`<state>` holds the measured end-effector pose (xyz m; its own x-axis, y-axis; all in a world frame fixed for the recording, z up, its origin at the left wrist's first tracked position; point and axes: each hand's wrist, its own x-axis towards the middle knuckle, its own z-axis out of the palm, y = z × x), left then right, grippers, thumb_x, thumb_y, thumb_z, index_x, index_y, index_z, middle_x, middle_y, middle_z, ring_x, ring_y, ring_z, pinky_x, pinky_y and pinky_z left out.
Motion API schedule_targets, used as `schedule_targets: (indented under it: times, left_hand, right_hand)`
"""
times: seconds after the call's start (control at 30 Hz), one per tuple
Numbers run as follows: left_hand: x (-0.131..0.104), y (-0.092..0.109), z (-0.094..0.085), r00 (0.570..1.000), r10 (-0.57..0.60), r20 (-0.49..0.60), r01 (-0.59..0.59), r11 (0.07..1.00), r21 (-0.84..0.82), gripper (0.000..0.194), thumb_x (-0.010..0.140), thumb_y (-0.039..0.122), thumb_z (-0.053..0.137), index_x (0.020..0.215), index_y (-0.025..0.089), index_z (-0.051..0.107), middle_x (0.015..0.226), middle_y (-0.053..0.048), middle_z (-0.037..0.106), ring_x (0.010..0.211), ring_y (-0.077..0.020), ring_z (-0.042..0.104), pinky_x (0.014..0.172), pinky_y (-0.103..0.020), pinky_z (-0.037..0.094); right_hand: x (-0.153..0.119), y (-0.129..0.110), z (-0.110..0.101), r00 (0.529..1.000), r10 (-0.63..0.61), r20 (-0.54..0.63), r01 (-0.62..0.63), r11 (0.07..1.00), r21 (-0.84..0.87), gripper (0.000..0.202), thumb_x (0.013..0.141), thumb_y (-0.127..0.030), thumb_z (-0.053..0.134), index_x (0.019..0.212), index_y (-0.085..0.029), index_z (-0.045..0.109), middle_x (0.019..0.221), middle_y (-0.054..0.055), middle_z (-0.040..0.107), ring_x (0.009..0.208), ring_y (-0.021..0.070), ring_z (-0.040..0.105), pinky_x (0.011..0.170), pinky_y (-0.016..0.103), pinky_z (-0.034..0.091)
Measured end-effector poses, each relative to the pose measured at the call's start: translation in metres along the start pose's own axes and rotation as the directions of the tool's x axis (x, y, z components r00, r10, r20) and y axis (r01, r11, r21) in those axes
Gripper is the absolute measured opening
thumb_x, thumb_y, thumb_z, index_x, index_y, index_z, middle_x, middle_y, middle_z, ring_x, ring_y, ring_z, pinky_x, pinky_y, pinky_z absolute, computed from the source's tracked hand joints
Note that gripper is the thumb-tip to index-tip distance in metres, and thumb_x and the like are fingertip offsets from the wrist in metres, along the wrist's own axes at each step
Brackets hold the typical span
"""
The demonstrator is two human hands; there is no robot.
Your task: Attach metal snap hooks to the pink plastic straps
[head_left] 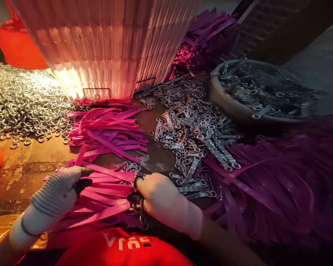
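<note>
My left hand (58, 194), in a white dotted glove with dark fingertips, is closed at the left ends of pink straps (105, 210) spread before me. Its thumb and forefinger pinch a strap, though the exact grip is partly hidden. Across the straps, my right hand (162, 197), also in a white glove with dark fingertips, is closed on short metal chain links (140, 210) at the straps' right ends. Just beyond both hands lies another heap of pink straps (111, 133). Short metal chains with end rings (188, 136) are piled beyond my right hand.
Loose metal rings (24, 103) form a large heap at the left. A corrugated panel (100, 48) stands behind the straps, beside a red lamp shade (20, 44). A basin (219, 92) full of chains sits back right, above more purple-looking straps (277, 184).
</note>
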<state>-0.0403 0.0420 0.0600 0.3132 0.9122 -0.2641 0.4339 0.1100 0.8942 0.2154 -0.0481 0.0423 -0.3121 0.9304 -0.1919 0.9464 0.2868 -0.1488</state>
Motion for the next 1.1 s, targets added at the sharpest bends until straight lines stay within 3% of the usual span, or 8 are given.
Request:
schedule_targets:
  times: [0.13,0.23,0.3,0.57,0.73,0.83,0.9,1.1]
  left_hand:
    - [0.001,-0.009,0.013,0.981,-0.173,0.091,0.188,0.963,-0.192,0.021,0.077,0.037,0.072,0.089,0.02,0.074,0.07,-0.002,0.066,0.05,-0.0097,0.052,0.042,-0.017,0.038]
    - [0.01,-0.011,0.046,0.894,-0.361,0.266,0.449,0.717,-0.533,0.023,0.083,0.036,0.065,0.096,0.016,0.069,0.071,-0.001,0.063,0.046,-0.0064,0.05,0.038,-0.014,0.035]
    - [0.02,-0.01,0.067,0.821,-0.407,0.401,0.57,0.543,-0.616,0.022,0.083,0.028,0.063,0.1,0.015,0.068,0.079,-0.003,0.066,0.051,-0.0077,0.058,0.037,-0.013,0.037]
    - [0.036,-0.001,0.086,0.739,-0.399,0.543,0.673,0.463,-0.577,0.026,0.082,0.022,0.065,0.105,0.012,0.066,0.085,-0.006,0.067,0.055,-0.0108,0.066,0.032,-0.012,0.029]
    - [0.03,-0.01,0.087,0.821,-0.305,0.483,0.56,0.595,-0.577,0.032,0.079,0.022,0.066,0.11,0.012,0.063,0.087,-0.007,0.069,0.054,-0.0093,0.063,0.036,-0.014,0.031]
    - [0.028,-0.014,0.09,0.888,-0.245,0.389,0.423,0.764,-0.486,0.025,0.087,0.032,0.06,0.103,0.013,0.065,0.069,-0.003,0.067,0.045,-0.0078,0.052,0.037,-0.016,0.03]
    - [0.028,-0.015,0.092,0.93,-0.194,0.312,0.316,0.856,-0.41,0.025,0.091,0.036,0.056,0.099,0.015,0.065,0.06,-0.001,0.064,0.045,-0.0082,0.048,0.041,-0.017,0.033]
    - [0.023,-0.022,0.099,0.993,-0.019,0.118,0.058,0.94,-0.336,0.021,0.09,0.029,0.055,0.098,0.016,0.069,0.099,-0.006,0.072,0.09,-0.0175,0.065,0.078,-0.026,0.051]
  right_hand:
    - [0.006,0.068,0.008,0.976,0.201,-0.085,-0.2,0.98,0.022,0.015,0.083,-0.015,0.06,0.096,-0.017,0.068,0.098,0.01,0.071,0.087,0.0226,0.064,0.073,0.03,0.04]
    - [0.029,0.123,0.022,0.855,0.512,-0.08,-0.519,0.842,-0.147,0.021,0.089,-0.016,0.051,0.1,-0.012,0.069,0.097,0.017,0.07,0.093,0.0272,0.064,0.073,0.033,0.041]
    - [0.047,0.146,0.032,0.812,0.578,-0.088,-0.582,0.788,-0.198,0.025,0.088,-0.01,0.048,0.101,-0.006,0.069,0.1,0.024,0.069,0.096,0.0323,0.065,0.069,0.035,0.041]
    - [0.063,0.158,0.052,0.774,0.631,-0.044,-0.619,0.741,-0.261,0.025,0.085,-0.009,0.048,0.098,-0.004,0.069,0.099,0.026,0.068,0.091,0.0331,0.067,0.063,0.033,0.042]
    - [0.041,0.134,0.045,0.785,0.59,-0.191,-0.603,0.798,-0.015,0.025,0.081,-0.014,0.051,0.098,-0.007,0.068,0.091,0.021,0.069,0.084,0.0324,0.066,0.065,0.035,0.045]
    - [0.024,0.085,0.033,0.894,0.36,-0.266,-0.238,0.886,0.399,0.032,0.083,-0.014,0.049,0.109,-0.018,0.065,0.096,0.009,0.073,0.085,0.0252,0.068,0.072,0.033,0.05]
    - [0.016,0.045,0.026,0.93,0.239,-0.278,-0.029,0.804,0.593,0.038,0.086,-0.014,0.048,0.12,-0.023,0.062,0.097,0.004,0.073,0.084,0.0209,0.068,0.072,0.03,0.052]
    - [0.02,-0.022,0.032,0.934,0.221,-0.282,0.031,0.735,0.677,0.035,0.084,-0.015,0.055,0.117,-0.024,0.063,0.1,0.006,0.071,0.09,0.0231,0.065,0.082,0.035,0.053]
